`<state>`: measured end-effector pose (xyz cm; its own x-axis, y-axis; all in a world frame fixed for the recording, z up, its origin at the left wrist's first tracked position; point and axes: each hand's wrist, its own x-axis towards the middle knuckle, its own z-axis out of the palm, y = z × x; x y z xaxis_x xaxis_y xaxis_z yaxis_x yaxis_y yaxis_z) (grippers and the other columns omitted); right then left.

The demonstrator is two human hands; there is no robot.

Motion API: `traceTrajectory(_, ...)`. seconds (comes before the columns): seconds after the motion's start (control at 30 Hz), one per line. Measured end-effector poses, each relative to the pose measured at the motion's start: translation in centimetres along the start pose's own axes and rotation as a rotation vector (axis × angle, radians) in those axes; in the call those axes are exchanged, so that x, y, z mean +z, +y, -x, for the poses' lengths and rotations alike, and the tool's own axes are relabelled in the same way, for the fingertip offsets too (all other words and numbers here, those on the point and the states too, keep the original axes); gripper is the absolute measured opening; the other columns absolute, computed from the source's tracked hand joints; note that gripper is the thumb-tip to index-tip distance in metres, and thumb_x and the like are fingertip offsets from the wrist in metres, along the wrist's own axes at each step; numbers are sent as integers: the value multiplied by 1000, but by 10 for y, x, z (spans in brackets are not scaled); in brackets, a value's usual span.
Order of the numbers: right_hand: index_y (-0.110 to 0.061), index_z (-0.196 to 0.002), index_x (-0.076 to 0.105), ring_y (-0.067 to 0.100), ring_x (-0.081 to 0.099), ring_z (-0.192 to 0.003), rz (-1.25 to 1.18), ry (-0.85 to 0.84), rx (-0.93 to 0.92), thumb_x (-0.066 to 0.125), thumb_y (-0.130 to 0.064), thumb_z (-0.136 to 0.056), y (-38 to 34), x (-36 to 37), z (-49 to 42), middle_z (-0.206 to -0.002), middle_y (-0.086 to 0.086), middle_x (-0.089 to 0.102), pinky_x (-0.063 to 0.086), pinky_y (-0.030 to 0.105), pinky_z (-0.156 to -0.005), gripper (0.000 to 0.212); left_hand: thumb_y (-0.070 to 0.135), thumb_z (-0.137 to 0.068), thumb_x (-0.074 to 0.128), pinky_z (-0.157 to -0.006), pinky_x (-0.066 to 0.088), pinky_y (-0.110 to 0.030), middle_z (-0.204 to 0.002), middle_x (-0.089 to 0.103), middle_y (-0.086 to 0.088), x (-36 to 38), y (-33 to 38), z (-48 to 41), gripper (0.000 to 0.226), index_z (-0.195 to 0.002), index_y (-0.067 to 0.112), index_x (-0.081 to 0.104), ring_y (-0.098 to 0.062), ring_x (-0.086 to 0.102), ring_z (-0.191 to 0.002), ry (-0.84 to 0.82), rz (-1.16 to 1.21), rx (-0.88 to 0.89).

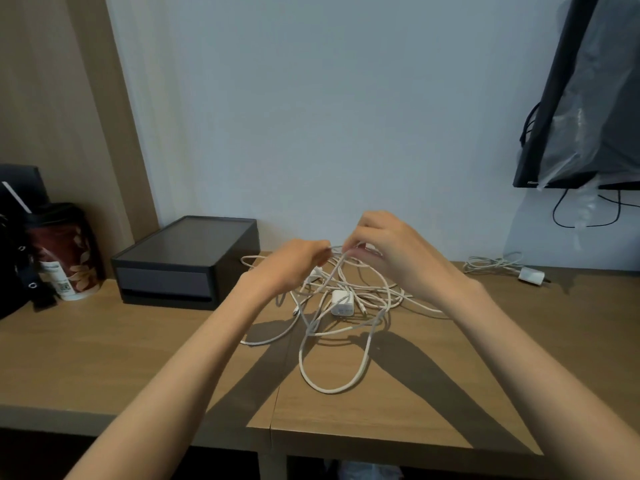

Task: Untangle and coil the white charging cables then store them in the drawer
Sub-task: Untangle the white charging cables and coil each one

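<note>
Both grips are on the wire! The left grip [294, 263] has its fingers curled in and pinches a white strand at the fingertips. The right grip [388, 249], just beside it, pinches the same bunch of strands from the other side, raised above the desk [104, 358].

From that pinch the white charging cables [349, 292] drop into a loose tangle on the middle of the desk, loops crossing over one another. Right in the knot lies a white charger block [341, 303], with faint print on its face too small to read. One long loop [329, 388] trails toward the near edge.

Out left, against the wall, sits the dark drawer box [187, 261], drawer front closed, with a stray strand reaching just beside its right side. Further left stands a dark floral cup [65, 244] with a white sticker and a QR code, its text unreadable, next to a black bag [14, 258].

Far right, a second cable bundle [491, 263] with its plug adapter [531, 276] lies well apart from the tangle, below a wall screen [588, 98] wrapped in clear plastic.
</note>
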<state>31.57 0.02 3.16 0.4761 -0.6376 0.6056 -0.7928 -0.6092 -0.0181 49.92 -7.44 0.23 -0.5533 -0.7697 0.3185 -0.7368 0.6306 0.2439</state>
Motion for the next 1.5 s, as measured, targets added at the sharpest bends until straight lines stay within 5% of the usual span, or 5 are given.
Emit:
traceTrajectory(0.17, -22, -86, 74, 5, 54, -68, -138, 51, 173, 74, -22, -81, 11, -12, -1, -80, -8, 66, 41, 15, -64, 4, 23, -101, 37, -81, 46, -31, -100, 62, 2, 4, 23, 4, 25, -106, 16, 61, -16, 56, -89, -97, -26, 172)
traceTrajectory(0.5, -9, -86, 75, 8, 59, -56, -895, -4, 651, 76, -14, -78, 32, -11, 21, -63, 1, 67, 50, 17, -57, 10, 38, -94, 47, -60, 36, -11, -66, 54, 23, 3, 55, 24, 24, -72, 47, 52, 5, 49, -63, -105, 419, 318)
traceTrajectory(0.73, -2, -91, 72, 17, 57, -61, -1122, 154, 714, 70, -9, -82, 27, 13, 36, -69, 8, 66, 50, 20, -56, 12, 27, -100, 37, -55, 34, -21, -65, 45, 8, 10, 54, 19, 28, -74, 26, 47, -2, 41, -55, 180, 600, 216)
traceTrajectory(1.1, -15, -91, 78, 0, 62, -63, -300, 363, 459, 74, -19, -82, -2, 40, 48, -74, -8, 72, 48, 13, -63, 11, 24, -102, 35, -55, 38, -18, -67, 48, 9, 27, 45, 6, 31, -93, 4, 57, 2, 47, -54, 192, 693, -105)
traceTrajectory(1.5, -17, -105, 66, 18, 56, -101, 303, -17, 319, 40, -35, -101, -4, 9, 41, -100, -1, 67, 49, 33, -72, 31, 17, -103, 33, -67, 37, -13, -87, 44, 8, 24, 46, 12, 19, -110, 9, 49, 1, 43, -72, -34, 597, -16)
